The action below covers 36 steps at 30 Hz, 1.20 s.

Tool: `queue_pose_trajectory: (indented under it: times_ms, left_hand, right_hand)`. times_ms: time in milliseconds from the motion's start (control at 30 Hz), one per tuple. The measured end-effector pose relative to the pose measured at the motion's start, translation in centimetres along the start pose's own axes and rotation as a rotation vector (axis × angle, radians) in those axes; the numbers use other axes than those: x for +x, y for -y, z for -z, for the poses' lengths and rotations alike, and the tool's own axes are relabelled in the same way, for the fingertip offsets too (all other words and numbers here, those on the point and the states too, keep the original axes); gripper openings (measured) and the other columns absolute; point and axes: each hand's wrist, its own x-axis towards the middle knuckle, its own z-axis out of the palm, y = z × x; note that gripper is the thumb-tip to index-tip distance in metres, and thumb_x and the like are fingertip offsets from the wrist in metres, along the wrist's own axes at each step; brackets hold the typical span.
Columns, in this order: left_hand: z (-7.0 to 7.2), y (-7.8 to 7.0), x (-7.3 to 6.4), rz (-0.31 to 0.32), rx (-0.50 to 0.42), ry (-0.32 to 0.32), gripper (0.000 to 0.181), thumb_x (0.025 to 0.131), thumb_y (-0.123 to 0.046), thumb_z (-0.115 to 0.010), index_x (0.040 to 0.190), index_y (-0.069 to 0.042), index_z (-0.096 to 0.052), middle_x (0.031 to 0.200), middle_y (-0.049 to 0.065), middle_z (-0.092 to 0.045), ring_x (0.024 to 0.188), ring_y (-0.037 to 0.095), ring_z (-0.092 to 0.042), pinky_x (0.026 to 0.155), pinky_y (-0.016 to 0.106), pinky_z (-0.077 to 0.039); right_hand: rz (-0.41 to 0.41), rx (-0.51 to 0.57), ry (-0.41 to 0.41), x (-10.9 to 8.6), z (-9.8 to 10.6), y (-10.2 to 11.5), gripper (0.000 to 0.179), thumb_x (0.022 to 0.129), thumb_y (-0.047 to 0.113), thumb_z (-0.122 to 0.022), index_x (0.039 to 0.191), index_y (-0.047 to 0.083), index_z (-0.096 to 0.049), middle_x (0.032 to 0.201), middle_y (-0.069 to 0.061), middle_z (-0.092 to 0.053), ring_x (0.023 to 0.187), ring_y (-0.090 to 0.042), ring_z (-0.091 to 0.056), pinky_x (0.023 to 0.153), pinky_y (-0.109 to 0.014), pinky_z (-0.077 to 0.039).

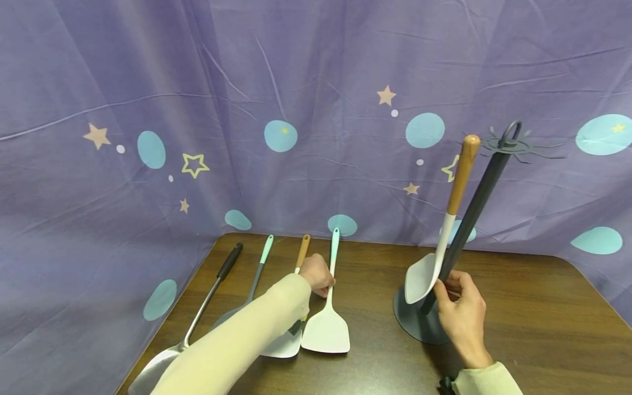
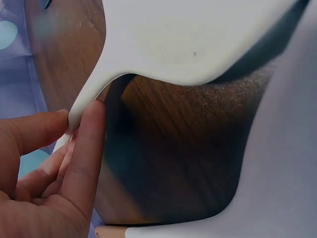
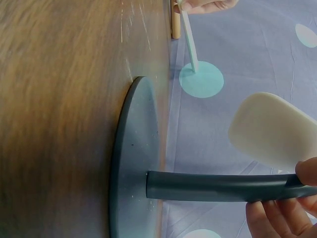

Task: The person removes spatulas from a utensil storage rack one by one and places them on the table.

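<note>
My left hand (image 1: 316, 272) pinches the neck of a white spatula (image 1: 327, 332) with a mint handle, between thumb and fingers. The spatula's broad blade points toward me; in the left wrist view its neck (image 2: 91, 94) passes between the fingertips. On the right, my right hand (image 1: 464, 312) grips the lower pole (image 3: 208, 187) of a dark grey utensil stand (image 1: 471, 219). Beside that pole, a white spatula with a wooden handle (image 1: 460, 181) is upright, handle up at the hook ring; whether it is hooked on I cannot tell.
Left of my left hand lie a wooden-handled white spatula (image 1: 283, 348), a grey utensil with a mint handle (image 1: 257, 280) and a metal utensil with a black handle (image 1: 202, 310). My left sleeve covers parts of them. A purple patterned curtain (image 1: 316, 71) hangs behind the wooden table (image 1: 375, 274).
</note>
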Motion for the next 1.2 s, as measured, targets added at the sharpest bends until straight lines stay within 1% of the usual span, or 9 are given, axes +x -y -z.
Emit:
queue_pose_trajectory:
  times_ms: [67, 200, 367, 600, 833, 1200]
  left_hand:
    - [-0.1, 0.0, 0.1, -0.013, 0.018, -0.006, 0.020, 0.074, 0.001, -0.075, 0.062, 0.001, -0.060, 0.053, 0.013, -0.063, 0.045, 0.022, -0.064, 0.042, 0.026, -0.053]
    - [-0.3, 0.0, 0.0, -0.026, 0.023, -0.008, 0.019, 0.073, 0.002, -0.074, 0.062, 0.001, -0.059, 0.051, 0.012, -0.062, 0.044, 0.022, -0.064, 0.041, 0.026, -0.052]
    - [-0.5, -0.1, -0.1, -0.015, -0.003, -0.002, 0.018, 0.071, 0.004, -0.074, 0.061, 0.001, -0.059, 0.051, 0.013, -0.062, 0.047, 0.025, -0.066, 0.043, 0.028, -0.054]
    - [-0.9, 0.0, 0.0, -0.008, 0.035, -0.013, 0.019, 0.071, 0.002, -0.075, 0.062, 0.001, -0.058, 0.049, 0.011, -0.061, 0.046, 0.023, -0.065, 0.043, 0.028, -0.053]
    - [-1.1, 0.2, 0.3, -0.011, 0.049, -0.003, 0.020, 0.071, 0.003, -0.075, 0.065, 0.001, -0.056, 0.049, 0.011, -0.061, 0.045, 0.023, -0.065, 0.043, 0.028, -0.054]
    - [-1.1, 0.1, 0.2, -0.035, 0.104, -0.001, 0.022, 0.071, 0.001, -0.077, 0.065, -0.001, -0.056, 0.049, 0.009, -0.061, 0.044, 0.021, -0.064, 0.043, 0.027, -0.053]
  right_hand:
    - [0.001, 0.000, 0.000, 0.0, 0.0, 0.0, 0.020, 0.080, -0.004, -0.070, 0.098, 0.000, -0.063, 0.084, -0.012, -0.067, 0.074, 0.013, -0.052, 0.067, -0.003, -0.046]
    - [0.004, 0.001, -0.002, 0.1, 0.0, 0.0, 0.021, 0.079, -0.004, -0.071, 0.098, 0.001, -0.063, 0.084, -0.011, -0.067, 0.074, 0.013, -0.052, 0.067, -0.004, -0.046]
    - [0.007, -0.003, -0.002, 0.1, 0.0, 0.0, 0.020, 0.079, -0.004, -0.071, 0.097, 0.001, -0.063, 0.084, -0.011, -0.068, 0.074, 0.013, -0.052, 0.067, -0.005, -0.046]
    - [0.009, -0.008, -0.004, 0.1, 0.0, -0.1, 0.021, 0.079, -0.004, -0.071, 0.098, 0.001, -0.062, 0.084, -0.012, -0.068, 0.074, 0.014, -0.052, 0.067, -0.004, -0.046]
    - [0.012, -0.007, -0.003, 0.1, 0.0, -0.1, 0.021, 0.079, -0.004, -0.071, 0.098, 0.000, -0.063, 0.084, -0.011, -0.067, 0.074, 0.013, -0.052, 0.067, -0.004, -0.046]
    - [0.012, -0.012, 0.001, 0.2, 0.0, -0.1, 0.021, 0.079, -0.003, -0.071, 0.097, 0.001, -0.063, 0.083, -0.011, -0.068, 0.074, 0.013, -0.052, 0.066, -0.005, -0.046]
